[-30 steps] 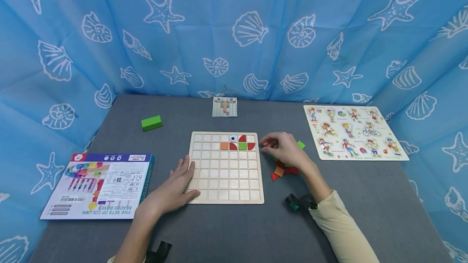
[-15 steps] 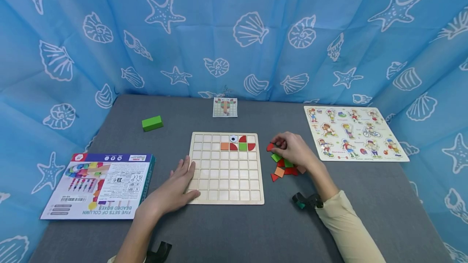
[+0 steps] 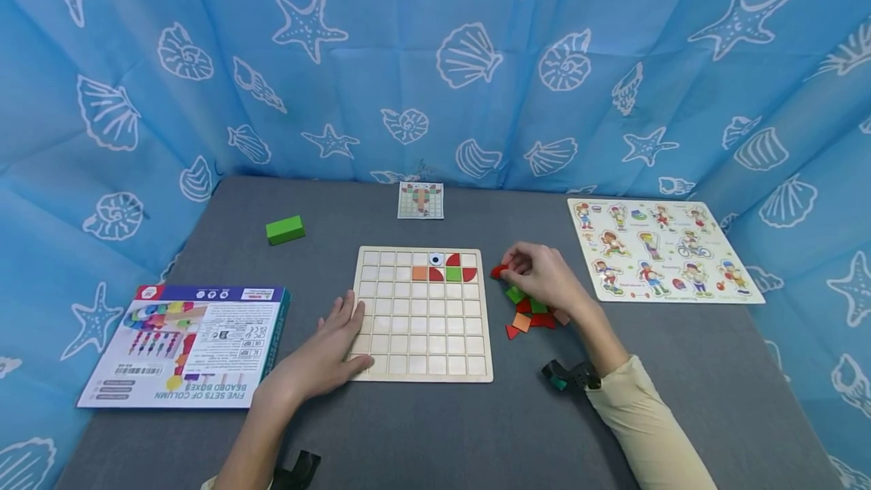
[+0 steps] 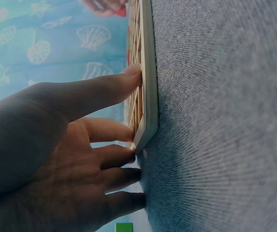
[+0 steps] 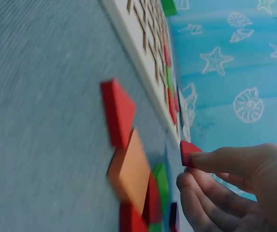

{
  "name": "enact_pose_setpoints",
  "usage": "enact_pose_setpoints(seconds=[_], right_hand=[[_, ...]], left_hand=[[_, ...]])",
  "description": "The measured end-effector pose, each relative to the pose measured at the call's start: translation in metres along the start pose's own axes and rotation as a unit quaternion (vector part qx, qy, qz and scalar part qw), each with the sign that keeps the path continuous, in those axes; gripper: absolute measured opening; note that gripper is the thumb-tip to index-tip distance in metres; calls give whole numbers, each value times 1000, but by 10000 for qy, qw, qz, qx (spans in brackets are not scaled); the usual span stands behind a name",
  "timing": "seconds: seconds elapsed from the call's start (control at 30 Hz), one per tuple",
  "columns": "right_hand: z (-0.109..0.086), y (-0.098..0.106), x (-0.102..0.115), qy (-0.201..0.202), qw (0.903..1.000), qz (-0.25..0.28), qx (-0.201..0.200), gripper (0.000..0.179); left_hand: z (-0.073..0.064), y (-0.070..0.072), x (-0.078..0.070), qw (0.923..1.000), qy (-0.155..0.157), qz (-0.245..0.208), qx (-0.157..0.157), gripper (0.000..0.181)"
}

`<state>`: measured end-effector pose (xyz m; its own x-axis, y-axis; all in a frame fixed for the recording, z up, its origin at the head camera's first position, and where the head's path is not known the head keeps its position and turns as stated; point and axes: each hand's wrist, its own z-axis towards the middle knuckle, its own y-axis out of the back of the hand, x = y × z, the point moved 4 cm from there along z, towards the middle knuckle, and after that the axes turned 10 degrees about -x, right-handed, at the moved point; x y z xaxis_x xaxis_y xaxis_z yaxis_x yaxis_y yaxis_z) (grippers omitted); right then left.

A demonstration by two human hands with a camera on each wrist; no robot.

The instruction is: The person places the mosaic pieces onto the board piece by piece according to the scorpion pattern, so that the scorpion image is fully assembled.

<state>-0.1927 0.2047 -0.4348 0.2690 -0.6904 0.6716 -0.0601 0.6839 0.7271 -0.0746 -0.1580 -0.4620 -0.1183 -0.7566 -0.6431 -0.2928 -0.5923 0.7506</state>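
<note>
A wooden grid board [image 3: 408, 324] lies on the table; red, green and orange pieces and an eye tile fill some cells of its top two rows. My left hand [image 3: 325, 354] rests on the board's left edge, fingers stretched out, with the thumb touching the near edge in the left wrist view. Just right of the board, my right hand [image 3: 544, 278] pinches a red piece [image 5: 188, 153] between thumb and fingers. Below that hand is a loose pile of red and green pieces, with an orange square [image 3: 521, 321] and a red triangle [image 3: 512, 332] at its near side.
A small pattern card [image 3: 420, 201] lies behind the board. A green block [image 3: 285, 230] sits at back left, and a boxed set [image 3: 184, 354] lies at left. A picture puzzle board [image 3: 663, 248] is at back right. A blue shell-print curtain [image 3: 408, 59] surrounds the table.
My right hand has moved from the board's right edge rightward over the pile, and a red piece now shows in its fingertips, tilted differently than half a second ago. The left hand stays put.
</note>
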Motion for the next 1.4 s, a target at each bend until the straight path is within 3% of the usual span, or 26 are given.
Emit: enact_pose_setpoints(seconds=[0.27, 0.5, 0.7, 0.93, 1.23, 1.4], right_hand=[[8, -19, 30, -45, 9958, 894, 200, 15], [20, -47, 61, 264, 9893, 1329, 535, 23], [34, -74, 83, 496, 9885, 1181, 802, 25], [45, -98, 99, 780, 9909, 634, 891, 24], [48, -113, 106, 1104, 9907, -145, 779, 19], [46, -115, 108, 1239, 9888, -399, 729, 17]], left_hand=[[6, -10, 17, 9997, -150, 101, -141, 93], [11, -15, 26, 9994, -153, 270, -130, 94], [10, -15, 26, 9994, -177, 264, -153, 94], [6, -12, 22, 9996, -194, 71, -175, 94], [1, -2, 7, 9998, -135, -103, -74, 93], [4, -7, 14, 9998, -173, -108, -79, 94]])
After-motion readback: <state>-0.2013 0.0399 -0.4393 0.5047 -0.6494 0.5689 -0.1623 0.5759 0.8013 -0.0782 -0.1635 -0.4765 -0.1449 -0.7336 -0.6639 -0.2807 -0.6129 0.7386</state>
